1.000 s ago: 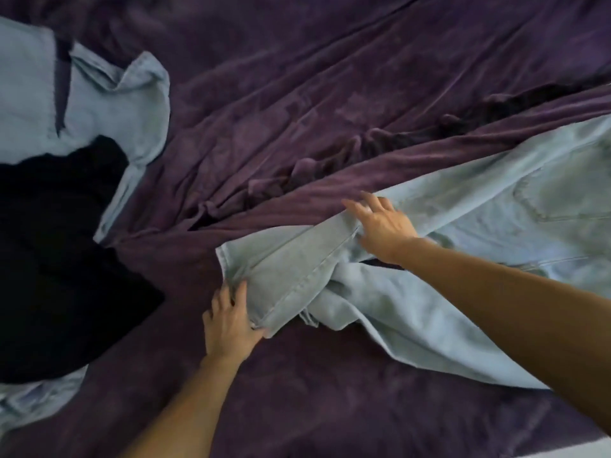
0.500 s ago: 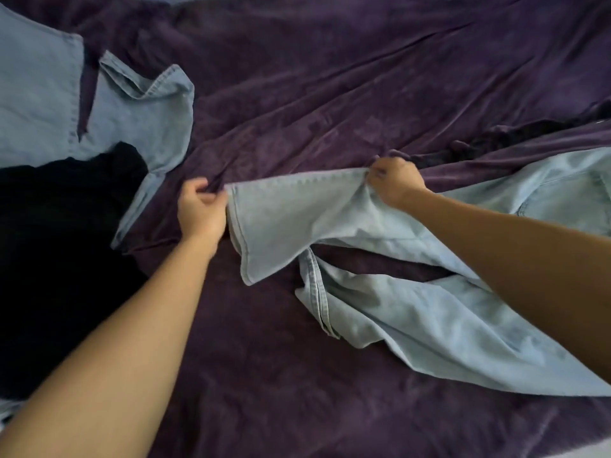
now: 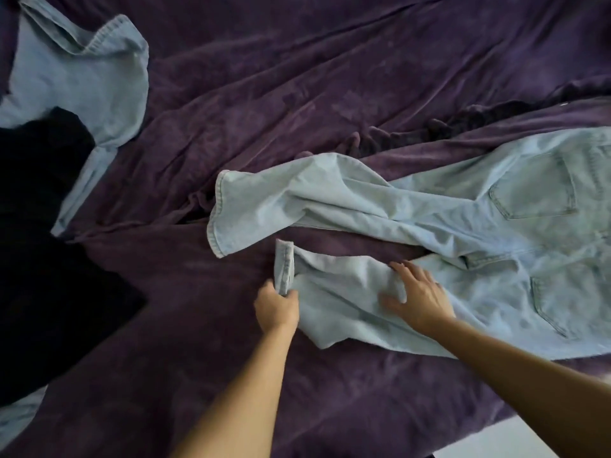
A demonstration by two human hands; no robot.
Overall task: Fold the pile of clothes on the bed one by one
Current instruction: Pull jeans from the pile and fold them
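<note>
A pair of light blue jeans [image 3: 463, 226] lies across the purple bedspread [image 3: 297, 94], waist and back pockets to the right, legs pointing left. The far leg lies spread out with its hem near the middle. The near leg is crumpled. My left hand [image 3: 277, 308] grips the hem of the near leg. My right hand [image 3: 417, 296] rests flat on that same leg, fingers spread, a little to the right of the left hand.
At the left lie a light blue denim garment [image 3: 86, 81] and a black garment [image 3: 43, 242] partly over it. A rumpled ridge of bedspread runs behind the jeans. The bed's near edge shows at the bottom right corner [image 3: 496, 441].
Both hands have let go of the far leg, which now lies flat on the bed. They came down to the near leg: the left took its hem, the right pressed onto it.
</note>
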